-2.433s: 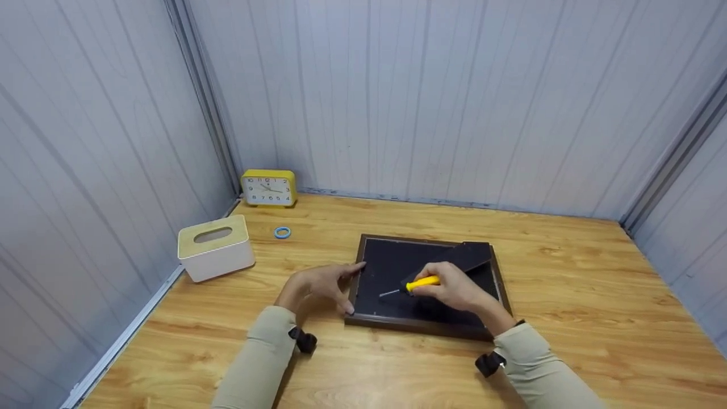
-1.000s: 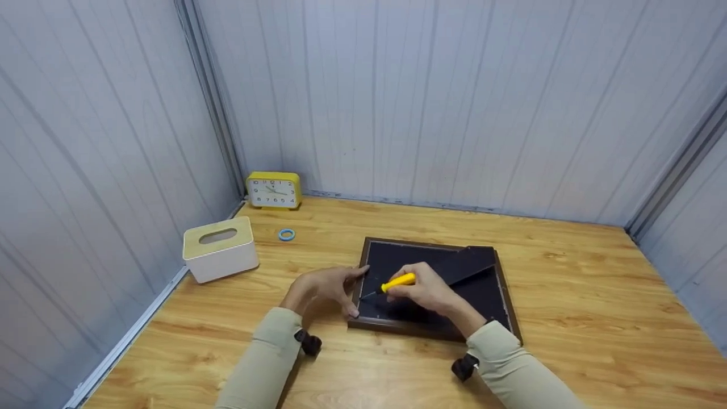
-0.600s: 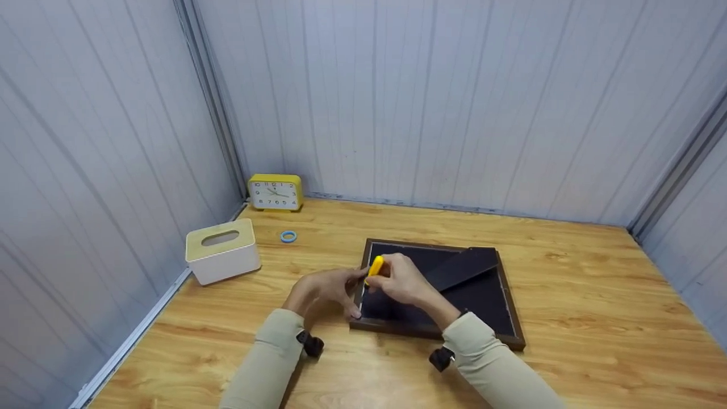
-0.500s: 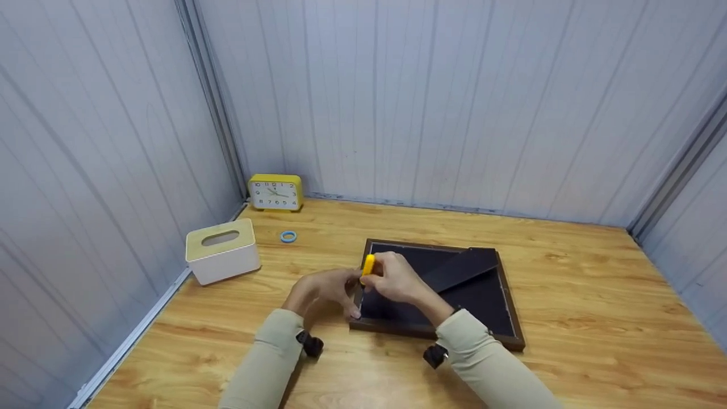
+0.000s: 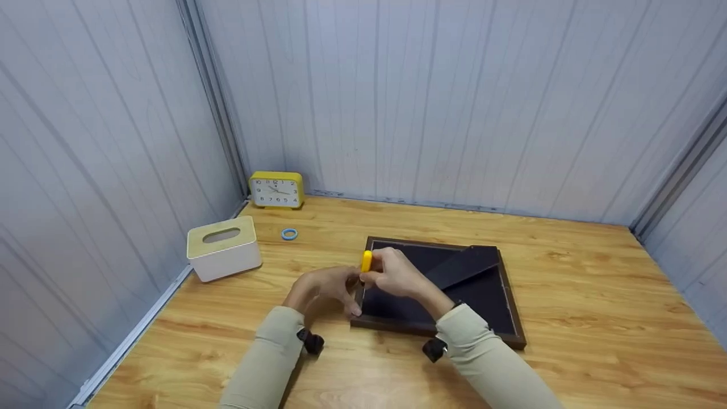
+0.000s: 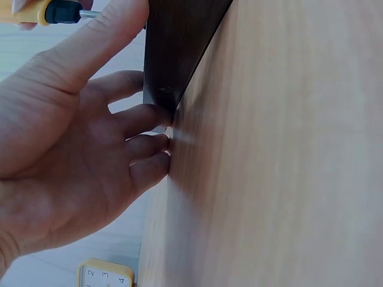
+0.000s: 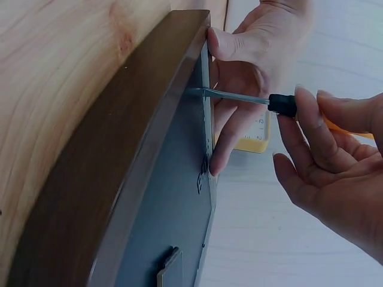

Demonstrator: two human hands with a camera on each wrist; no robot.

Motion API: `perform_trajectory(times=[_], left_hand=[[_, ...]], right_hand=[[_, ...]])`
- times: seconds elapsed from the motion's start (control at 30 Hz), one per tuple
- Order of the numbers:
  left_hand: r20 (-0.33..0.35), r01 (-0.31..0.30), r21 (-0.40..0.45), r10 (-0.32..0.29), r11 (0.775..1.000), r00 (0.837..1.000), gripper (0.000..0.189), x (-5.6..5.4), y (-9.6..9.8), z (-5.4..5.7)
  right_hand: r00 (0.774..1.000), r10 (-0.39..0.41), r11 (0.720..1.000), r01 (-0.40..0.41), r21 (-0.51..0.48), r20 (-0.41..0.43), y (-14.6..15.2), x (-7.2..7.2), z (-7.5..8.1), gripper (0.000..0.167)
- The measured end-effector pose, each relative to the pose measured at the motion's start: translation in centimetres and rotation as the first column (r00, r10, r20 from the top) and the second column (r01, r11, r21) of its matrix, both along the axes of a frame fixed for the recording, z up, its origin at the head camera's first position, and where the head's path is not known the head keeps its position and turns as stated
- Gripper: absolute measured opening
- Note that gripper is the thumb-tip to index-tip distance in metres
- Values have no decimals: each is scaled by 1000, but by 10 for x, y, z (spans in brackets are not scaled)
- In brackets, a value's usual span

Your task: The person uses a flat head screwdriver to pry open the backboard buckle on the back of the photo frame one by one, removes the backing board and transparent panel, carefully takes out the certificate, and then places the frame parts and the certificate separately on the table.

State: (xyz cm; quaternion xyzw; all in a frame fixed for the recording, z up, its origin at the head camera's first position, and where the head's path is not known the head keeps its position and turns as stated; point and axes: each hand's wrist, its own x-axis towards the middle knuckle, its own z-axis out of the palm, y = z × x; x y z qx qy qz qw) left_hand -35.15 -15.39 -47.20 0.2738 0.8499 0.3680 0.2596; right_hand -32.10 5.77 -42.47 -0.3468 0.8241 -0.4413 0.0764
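A picture frame (image 5: 514, 318) lies face down on the wooden table, its black backing board (image 5: 397, 308) and slanted stand leg (image 5: 468, 267) uppermost. My right hand (image 5: 397, 275) grips a yellow-handled screwdriver (image 5: 367, 261) held steeply over the frame's left edge. In the right wrist view, the metal shaft (image 7: 239, 97) reaches the seam between board and rim; the tip's exact contact is hard to see. My left hand (image 5: 326, 284) rests against that same edge, thumb (image 7: 224, 45) on the rim near the front corner and other fingers (image 6: 146, 119) spread along the side, touching the table.
At the back left stands a yellow alarm clock (image 5: 277, 190). A white tissue box (image 5: 224, 250) with a wooden top sits by the left wall, and a small blue ring (image 5: 289, 234) lies between it and the frame. Panelled walls border the table.
My right hand has carried the screwdriver leftward across the backing to the left edge and turned it from slanting to nearly upright. The left hand has kept its place on the frame.
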Motion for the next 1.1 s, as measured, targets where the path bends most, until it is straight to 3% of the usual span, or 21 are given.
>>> perform_trajectory(times=[0.27,0.47,0.63,0.87,1.1], left_hand=[[8,-67,-68,68,995,998,115,2,5,0],[33,-89,-68,92,994,995,117,4,4,0],[56,-109,-56,113,992,992,118,3,4,1],[26,-60,-36,61,998,998,117,3,2,1],[17,-70,-63,71,996,997,118,2,5,0]], right_hand=[[998,-13,1000,14,-14,58,19,1,-5,10],[999,-20,1000,20,5,46,33,3,-8,6],[997,-71,996,71,57,-1,46,0,-12,8],[997,-76,990,74,124,14,60,0,-19,4],[997,-70,976,64,209,21,67,1,-28,7]])
